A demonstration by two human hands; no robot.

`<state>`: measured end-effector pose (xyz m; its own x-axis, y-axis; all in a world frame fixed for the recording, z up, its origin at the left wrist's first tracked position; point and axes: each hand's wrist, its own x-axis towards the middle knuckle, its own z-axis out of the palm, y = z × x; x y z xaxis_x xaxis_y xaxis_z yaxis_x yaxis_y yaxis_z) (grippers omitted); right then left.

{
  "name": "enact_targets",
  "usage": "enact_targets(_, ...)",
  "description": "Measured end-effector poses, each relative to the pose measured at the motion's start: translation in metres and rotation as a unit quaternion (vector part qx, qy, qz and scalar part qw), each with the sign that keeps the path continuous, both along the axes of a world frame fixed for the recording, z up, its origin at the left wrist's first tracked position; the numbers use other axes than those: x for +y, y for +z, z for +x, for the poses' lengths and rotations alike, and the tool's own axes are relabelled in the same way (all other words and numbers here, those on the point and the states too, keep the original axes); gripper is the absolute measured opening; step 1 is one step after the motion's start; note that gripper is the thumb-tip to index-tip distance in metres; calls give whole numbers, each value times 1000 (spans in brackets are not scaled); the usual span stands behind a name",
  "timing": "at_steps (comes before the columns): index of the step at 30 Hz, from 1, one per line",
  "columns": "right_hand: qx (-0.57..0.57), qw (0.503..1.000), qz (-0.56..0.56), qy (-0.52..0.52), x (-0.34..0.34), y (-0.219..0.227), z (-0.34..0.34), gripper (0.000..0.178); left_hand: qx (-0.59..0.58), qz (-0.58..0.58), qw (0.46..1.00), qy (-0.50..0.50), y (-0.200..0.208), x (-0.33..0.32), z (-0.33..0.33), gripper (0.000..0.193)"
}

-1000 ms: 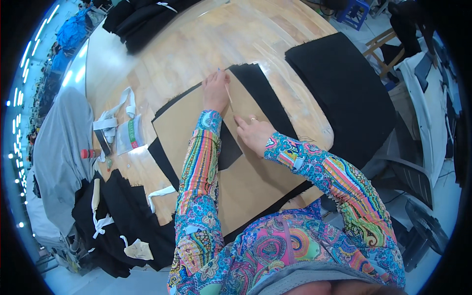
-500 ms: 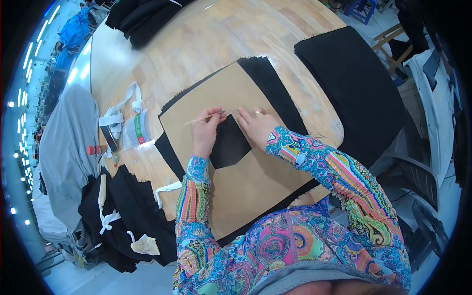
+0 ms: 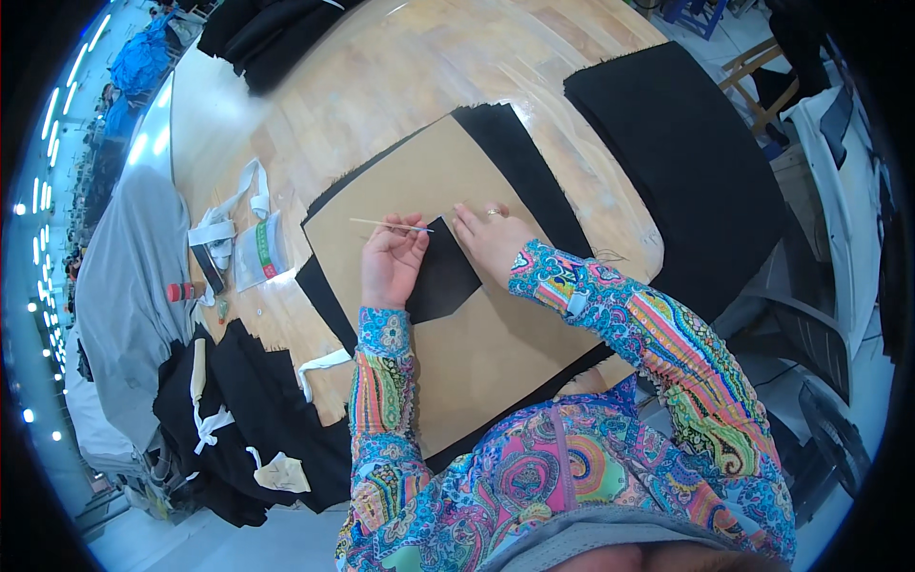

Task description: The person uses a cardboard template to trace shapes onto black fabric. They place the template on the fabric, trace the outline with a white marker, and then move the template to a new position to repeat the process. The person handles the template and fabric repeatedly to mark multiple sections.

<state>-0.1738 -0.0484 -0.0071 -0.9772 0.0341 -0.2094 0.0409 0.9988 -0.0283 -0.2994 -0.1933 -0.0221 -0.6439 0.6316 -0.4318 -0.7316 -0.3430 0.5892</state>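
Note:
A brown card pattern (image 3: 515, 362) lies over black fabric pieces (image 3: 536, 162) with frayed edges. Through its five-sided cutout shows more black cloth. At the cutout's left side, my left hand (image 3: 391, 265) pinches a thin pale pen (image 3: 374, 223), held nearly level with its bluish tip pointing right, just by the cutout's upper corner. Whether that tip touches the cloth I cannot tell. My right hand (image 3: 496, 240) lies flat with fingers stretched on the card, beside the cutout's upper right edge.
Stacked black fabric (image 3: 677, 162) lies at the right table edge, another dark pile (image 3: 276, 43) at the far left. White tape (image 3: 250, 186), a clear plastic packet (image 3: 259, 253) and a red-capped item (image 3: 181, 292) sit left. Black cloth (image 3: 257, 400) hangs near left; a dark chair (image 3: 801, 334) stands right.
My left hand has shifted slightly left and turned palm-up, tilting the pen nearly level. My right hand stays on the card at the cutout's edge.

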Motion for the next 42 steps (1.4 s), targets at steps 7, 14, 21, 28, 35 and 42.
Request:
enact_targets(7, 10, 1000, 10, -8, -2, -4, 0, 55, 238, -133, 962, -10, 3, 10, 4, 8)
enact_targets(14, 28, 999, -1, -18, -3, -5, 0, 55, 542, -332, 771, -15, -18, 22, 12, 9)
enact_targets(21, 35, 999, -3, -17, -2, -8, 0, 54, 631, -370, 682, -6, -17, 24, 14, 11)
enact_targets(28, 13, 1000, -8, -16, -2, -12, -1, 55, 667, -377, 643, 6, -8, 28, 19, 11)
enact_targets(35, 6, 1000, 4, -11, -2, -3, -1, 56, 547, -326, 770, 42, -3, 18, 18, 8)
enact_targets(42, -25, 999, 22, 6, 0, -7, -2, 55, 356, -258, 896, 58, 16, -40, 2, 10)
